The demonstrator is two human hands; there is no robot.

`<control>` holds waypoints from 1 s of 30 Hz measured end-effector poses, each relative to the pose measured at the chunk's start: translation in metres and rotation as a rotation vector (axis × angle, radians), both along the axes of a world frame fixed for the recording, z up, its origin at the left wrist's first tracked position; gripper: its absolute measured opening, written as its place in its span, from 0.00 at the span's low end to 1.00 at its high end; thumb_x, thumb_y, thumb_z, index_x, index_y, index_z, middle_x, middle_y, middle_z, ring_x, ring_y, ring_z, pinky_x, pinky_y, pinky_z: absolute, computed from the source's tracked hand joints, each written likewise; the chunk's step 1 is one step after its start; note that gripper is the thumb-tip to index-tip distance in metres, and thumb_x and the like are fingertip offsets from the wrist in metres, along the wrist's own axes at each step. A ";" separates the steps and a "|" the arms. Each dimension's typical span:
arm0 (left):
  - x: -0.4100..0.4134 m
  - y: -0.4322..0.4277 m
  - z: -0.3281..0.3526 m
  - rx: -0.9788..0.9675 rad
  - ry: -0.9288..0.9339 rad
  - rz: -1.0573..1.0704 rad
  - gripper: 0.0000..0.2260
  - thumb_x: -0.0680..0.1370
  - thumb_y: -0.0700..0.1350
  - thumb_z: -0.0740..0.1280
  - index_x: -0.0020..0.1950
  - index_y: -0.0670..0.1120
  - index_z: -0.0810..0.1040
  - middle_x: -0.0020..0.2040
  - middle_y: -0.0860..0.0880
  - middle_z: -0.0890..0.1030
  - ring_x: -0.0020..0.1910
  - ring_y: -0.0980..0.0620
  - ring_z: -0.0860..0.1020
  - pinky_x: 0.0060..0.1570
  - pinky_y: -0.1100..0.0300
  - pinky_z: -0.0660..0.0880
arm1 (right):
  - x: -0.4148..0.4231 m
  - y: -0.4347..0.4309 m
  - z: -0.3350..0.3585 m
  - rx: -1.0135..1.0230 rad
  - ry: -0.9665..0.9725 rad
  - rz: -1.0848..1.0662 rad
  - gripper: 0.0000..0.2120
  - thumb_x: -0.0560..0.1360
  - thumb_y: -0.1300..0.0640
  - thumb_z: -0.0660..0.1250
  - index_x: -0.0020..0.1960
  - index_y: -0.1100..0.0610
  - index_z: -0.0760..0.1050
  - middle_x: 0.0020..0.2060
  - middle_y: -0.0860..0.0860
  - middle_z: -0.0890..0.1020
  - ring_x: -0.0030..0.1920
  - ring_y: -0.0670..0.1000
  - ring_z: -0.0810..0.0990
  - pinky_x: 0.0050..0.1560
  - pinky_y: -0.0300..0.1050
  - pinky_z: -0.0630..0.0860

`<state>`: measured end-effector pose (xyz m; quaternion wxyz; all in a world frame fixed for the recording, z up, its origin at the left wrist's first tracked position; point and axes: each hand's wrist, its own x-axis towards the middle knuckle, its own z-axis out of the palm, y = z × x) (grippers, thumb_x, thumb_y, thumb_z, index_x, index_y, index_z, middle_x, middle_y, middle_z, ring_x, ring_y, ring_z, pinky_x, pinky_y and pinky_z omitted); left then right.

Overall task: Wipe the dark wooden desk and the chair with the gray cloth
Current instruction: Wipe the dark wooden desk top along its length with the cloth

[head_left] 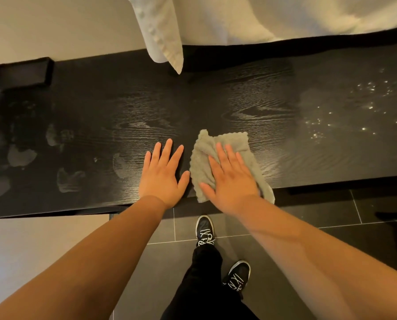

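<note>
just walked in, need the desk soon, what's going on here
A person is wiping the desk. The right hand presses the cloth flat near the front edge; the left hand rests open on the bare wood beside it. Smudges show on the left and droplets on the right.

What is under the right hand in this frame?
The gray cloth, spread on the dark wooden desk, lies under the right hand, which presses it flat. The desk surface beneath the cloth is covered and cannot be seen.
</note>
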<state>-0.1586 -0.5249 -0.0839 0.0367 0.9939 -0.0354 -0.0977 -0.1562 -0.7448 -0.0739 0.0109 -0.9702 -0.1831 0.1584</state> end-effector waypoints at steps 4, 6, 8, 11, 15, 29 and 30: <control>0.000 -0.001 0.001 0.013 -0.003 0.002 0.32 0.82 0.64 0.48 0.86 0.56 0.51 0.87 0.48 0.49 0.85 0.41 0.46 0.83 0.40 0.48 | 0.014 -0.081 0.000 -0.045 -0.053 -0.097 0.44 0.79 0.27 0.44 0.86 0.54 0.52 0.85 0.56 0.41 0.83 0.58 0.34 0.83 0.60 0.41; 0.000 -0.002 0.001 0.015 -0.011 0.002 0.32 0.82 0.64 0.48 0.86 0.56 0.52 0.87 0.48 0.49 0.85 0.41 0.47 0.83 0.40 0.49 | 0.016 -0.100 0.003 -0.078 -0.045 -0.173 0.44 0.79 0.27 0.45 0.85 0.55 0.53 0.85 0.57 0.43 0.84 0.59 0.37 0.83 0.60 0.42; 0.001 -0.002 0.001 0.016 -0.011 0.006 0.32 0.82 0.64 0.48 0.86 0.56 0.52 0.87 0.48 0.50 0.85 0.41 0.47 0.83 0.40 0.49 | 0.013 -0.089 0.002 -0.077 -0.028 -0.237 0.44 0.79 0.29 0.43 0.86 0.56 0.49 0.84 0.58 0.40 0.83 0.60 0.35 0.83 0.61 0.40; 0.000 -0.001 0.001 0.016 -0.002 0.006 0.33 0.82 0.64 0.48 0.86 0.56 0.52 0.87 0.48 0.50 0.85 0.41 0.47 0.83 0.40 0.49 | 0.006 -0.050 0.000 -0.032 -0.003 -0.168 0.41 0.80 0.32 0.40 0.86 0.55 0.44 0.83 0.60 0.35 0.82 0.62 0.30 0.82 0.61 0.37; 0.001 0.000 0.003 0.022 -0.008 -0.002 0.33 0.81 0.65 0.47 0.86 0.56 0.52 0.87 0.48 0.50 0.85 0.41 0.47 0.83 0.39 0.50 | 0.009 -0.064 0.000 0.014 0.004 0.063 0.40 0.82 0.31 0.41 0.86 0.53 0.48 0.84 0.54 0.37 0.83 0.56 0.32 0.83 0.58 0.38; 0.000 0.000 0.000 -0.003 -0.015 0.003 0.34 0.81 0.65 0.51 0.86 0.55 0.55 0.86 0.47 0.52 0.85 0.40 0.49 0.82 0.39 0.51 | -0.001 -0.056 -0.005 0.064 0.050 0.011 0.36 0.83 0.36 0.41 0.85 0.54 0.45 0.83 0.56 0.34 0.81 0.57 0.28 0.82 0.57 0.32; 0.000 0.001 -0.001 -0.005 -0.015 0.002 0.34 0.81 0.66 0.51 0.86 0.55 0.55 0.86 0.47 0.52 0.85 0.40 0.49 0.82 0.39 0.51 | 0.001 -0.060 -0.006 0.076 0.063 0.067 0.36 0.84 0.35 0.43 0.85 0.53 0.46 0.84 0.54 0.35 0.82 0.56 0.29 0.82 0.57 0.32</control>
